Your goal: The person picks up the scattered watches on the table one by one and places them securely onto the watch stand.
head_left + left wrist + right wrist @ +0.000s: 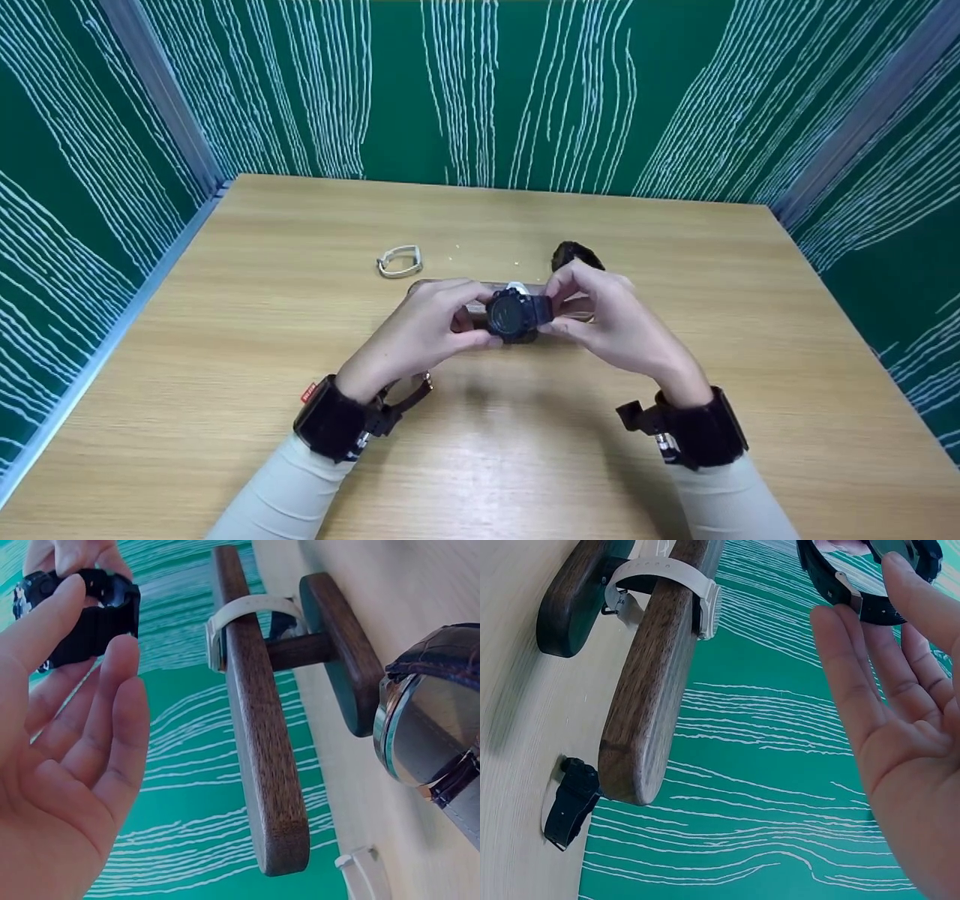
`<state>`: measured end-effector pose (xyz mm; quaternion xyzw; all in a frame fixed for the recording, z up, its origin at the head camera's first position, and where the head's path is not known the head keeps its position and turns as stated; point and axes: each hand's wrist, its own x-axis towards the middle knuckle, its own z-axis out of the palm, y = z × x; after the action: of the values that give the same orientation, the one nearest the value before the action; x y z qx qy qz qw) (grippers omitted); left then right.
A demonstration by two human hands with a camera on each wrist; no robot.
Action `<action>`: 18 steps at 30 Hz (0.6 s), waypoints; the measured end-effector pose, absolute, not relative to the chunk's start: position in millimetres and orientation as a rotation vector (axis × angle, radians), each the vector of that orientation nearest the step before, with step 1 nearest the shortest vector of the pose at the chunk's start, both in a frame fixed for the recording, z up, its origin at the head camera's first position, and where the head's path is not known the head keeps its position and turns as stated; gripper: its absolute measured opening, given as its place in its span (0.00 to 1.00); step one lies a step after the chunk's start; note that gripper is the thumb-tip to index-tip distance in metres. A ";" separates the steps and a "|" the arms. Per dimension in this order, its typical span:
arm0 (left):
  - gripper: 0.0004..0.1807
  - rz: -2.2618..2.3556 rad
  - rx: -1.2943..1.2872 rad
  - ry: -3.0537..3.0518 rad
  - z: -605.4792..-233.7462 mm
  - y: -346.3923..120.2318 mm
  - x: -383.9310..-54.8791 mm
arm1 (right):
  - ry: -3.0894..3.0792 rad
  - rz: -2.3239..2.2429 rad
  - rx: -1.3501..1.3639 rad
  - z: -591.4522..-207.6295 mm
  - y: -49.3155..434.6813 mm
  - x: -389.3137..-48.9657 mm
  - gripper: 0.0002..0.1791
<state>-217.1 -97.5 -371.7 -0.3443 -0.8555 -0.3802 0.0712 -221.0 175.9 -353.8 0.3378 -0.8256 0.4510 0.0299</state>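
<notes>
Between both hands is a black wristwatch (507, 315) with a chunky round case, its band closed in a loop. My left hand (431, 322) pinches the case side with thumb and fingers. On the other side, my right hand (619, 319) pinches the strap. Behind the hands stands a dark wooden watch stand (262, 742), a raised bar on a post and base. A white watch (671, 577) hangs around the bar's middle. In the head view the hands hide most of the stand. The held black watch is above the table, apart from the bar.
A light-strapped watch (400, 262) lies left behind the stand, and another black watch (574, 253) lies behind my right hand. A brown leather-strapped watch (442, 690) lies near my left wrist. Green walls with white lines border the wooden table (525, 465).
</notes>
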 end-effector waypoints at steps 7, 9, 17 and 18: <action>0.23 -1.176 -1.024 -2.537 -369.8 -98.6 -215.3 | -2.557 1.378 1.067 -354.5 174.5 -222.6 0.20; 0.22 -1.193 -1.020 -2.533 -369.5 -98.7 -214.9 | -2.566 1.365 1.086 -355.4 173.8 -223.2 0.20; 0.22 -1.191 -0.997 -2.542 -366.9 -100.0 -214.2 | -2.599 1.331 1.105 -356.8 172.2 -223.2 0.18; 0.22 -1.189 -0.992 -2.539 -366.5 -100.2 -214.3 | -2.601 1.318 1.102 -357.1 172.3 -223.1 0.18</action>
<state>-214.3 -100.2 -366.5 -0.3324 -0.8508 -0.3984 0.0836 -223.1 172.3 -357.1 0.3536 -0.8343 0.4228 0.0122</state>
